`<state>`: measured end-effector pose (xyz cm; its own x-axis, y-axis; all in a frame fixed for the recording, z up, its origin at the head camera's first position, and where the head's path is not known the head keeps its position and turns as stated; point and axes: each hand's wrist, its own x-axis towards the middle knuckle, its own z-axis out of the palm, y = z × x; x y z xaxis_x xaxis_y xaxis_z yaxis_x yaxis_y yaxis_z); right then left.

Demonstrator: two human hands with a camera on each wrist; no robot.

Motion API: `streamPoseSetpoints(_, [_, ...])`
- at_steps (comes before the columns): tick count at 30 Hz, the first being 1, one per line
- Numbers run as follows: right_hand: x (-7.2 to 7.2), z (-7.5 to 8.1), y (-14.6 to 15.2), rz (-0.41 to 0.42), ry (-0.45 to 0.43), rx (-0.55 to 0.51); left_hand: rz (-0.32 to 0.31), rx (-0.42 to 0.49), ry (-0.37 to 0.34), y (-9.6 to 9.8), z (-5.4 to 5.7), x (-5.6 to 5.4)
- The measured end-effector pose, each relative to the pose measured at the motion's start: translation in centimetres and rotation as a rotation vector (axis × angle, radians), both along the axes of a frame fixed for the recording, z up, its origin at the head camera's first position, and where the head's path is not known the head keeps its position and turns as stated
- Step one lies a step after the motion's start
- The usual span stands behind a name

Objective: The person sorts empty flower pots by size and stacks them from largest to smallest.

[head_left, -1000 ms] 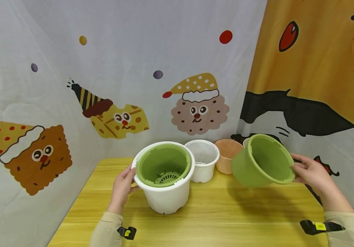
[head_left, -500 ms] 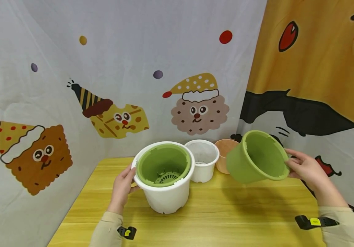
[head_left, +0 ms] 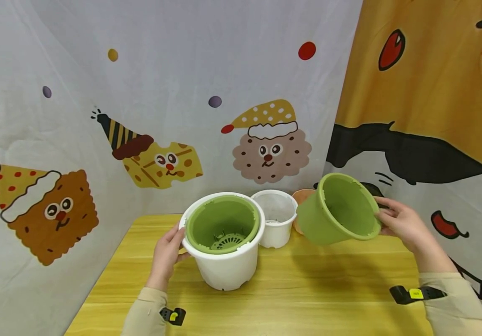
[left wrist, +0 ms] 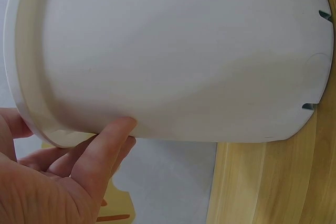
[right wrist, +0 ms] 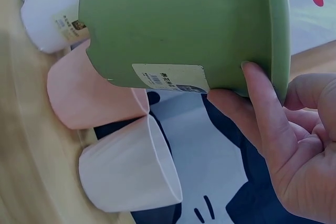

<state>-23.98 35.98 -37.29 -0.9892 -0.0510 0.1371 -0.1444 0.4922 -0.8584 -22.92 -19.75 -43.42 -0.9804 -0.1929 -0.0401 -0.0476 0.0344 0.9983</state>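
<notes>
A large white flower pot (head_left: 226, 270) stands on the table at centre left, with a green pot (head_left: 222, 221) nested inside it; slots show in the green pot's base. My left hand (head_left: 167, 254) grips the white pot's rim at its left side, thumb at the rim and fingers against the outer wall. In my right hand (head_left: 400, 224) a second green pot (head_left: 314, 219) is held by its rim, tilted and raised above the table. Its mouth faces toward me and to the right. A paper label (right wrist: 170, 77) shows on its side in the right wrist view.
Behind, a smaller white pot (head_left: 275, 233) stands near the backdrop. Beside it is an orange pot (head_left: 300, 196), mostly hidden by the held green pot. Another white pot (right wrist: 128, 166) appears in the right wrist view. The wooden table (head_left: 266, 308) meets printed cloth at the back.
My right hand has carried the tilted green pot leftward and slightly up, and it now covers more of the orange pot. The left hand and the large white pot stay put.
</notes>
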Motion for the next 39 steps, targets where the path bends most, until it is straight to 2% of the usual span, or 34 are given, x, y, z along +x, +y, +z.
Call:
streamPoseSetpoints(18, [-1.2,1.3,-2.7,0.023,0.038,-0.04,0.006,-0.003,-0.001,0.1,-0.1,-0.1])
streamPoseSetpoints(39, [-2.5,3.1,-5.5,0.052,0.079,-0.034,0.006,0.003,-0.003,0.1,-0.2,-0.2])
